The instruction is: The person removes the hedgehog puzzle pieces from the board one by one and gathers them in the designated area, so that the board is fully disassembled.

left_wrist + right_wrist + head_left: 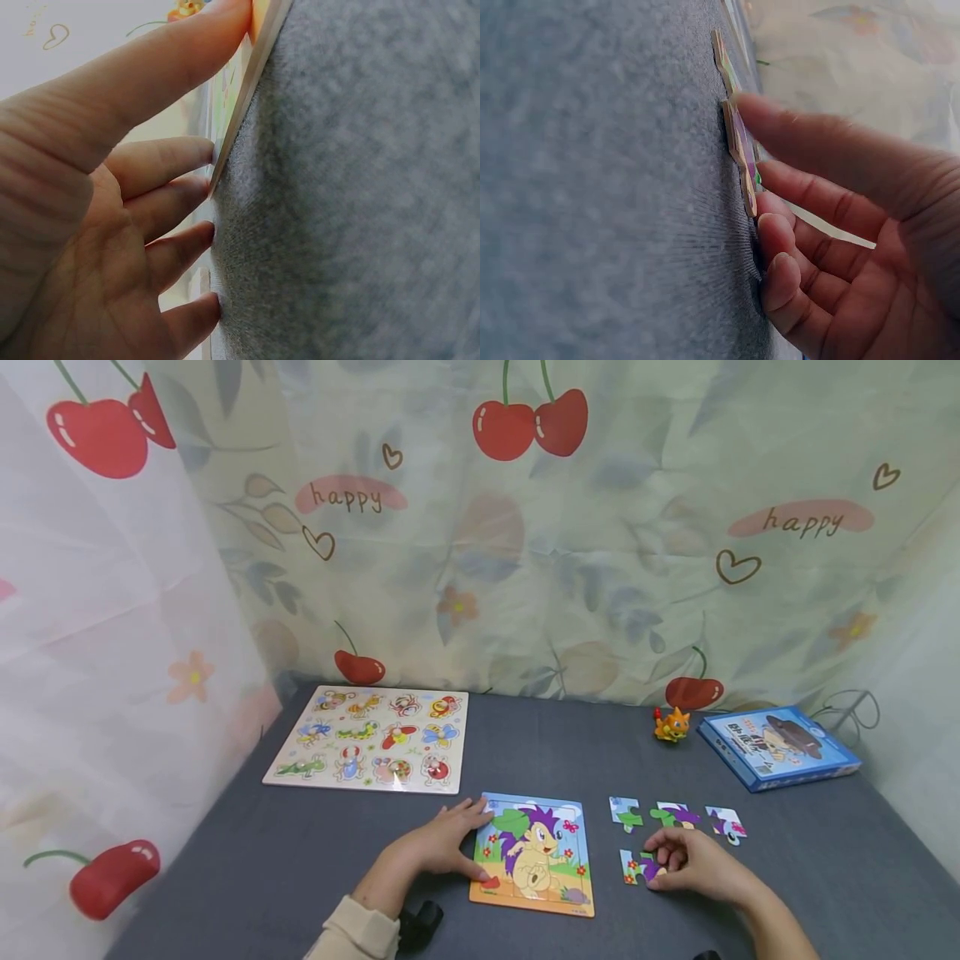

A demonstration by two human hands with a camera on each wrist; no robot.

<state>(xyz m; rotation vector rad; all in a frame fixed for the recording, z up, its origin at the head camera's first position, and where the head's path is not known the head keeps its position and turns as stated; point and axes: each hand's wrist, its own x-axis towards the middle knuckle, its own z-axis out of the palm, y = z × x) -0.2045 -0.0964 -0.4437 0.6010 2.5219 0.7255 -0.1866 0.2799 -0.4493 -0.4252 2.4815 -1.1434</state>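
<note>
A square hedgehog puzzle (534, 860) in an orange and blue frame lies flat on the table. My left hand (442, 843) rests along its left side, thumb over the lower left corner, the other fingers extended at the upper edge. In the left wrist view the left hand (112, 210) has its thumb on the puzzle's edge. To the right, my right hand (697, 867) pinches a purple and green puzzle piece (649, 868) with curled fingers. That piece adjoins a blue piece with flowers (628, 868). In the right wrist view the thumb lies on the piece (740, 139).
Loose puzzle pieces lie behind the right hand: a blue-green one (626, 812), a green-purple one (675, 814) and a white-purple one (726, 823). An insect puzzle board (367, 739) lies back left. An orange toy (671, 725) and a blue box (780, 747) stand back right.
</note>
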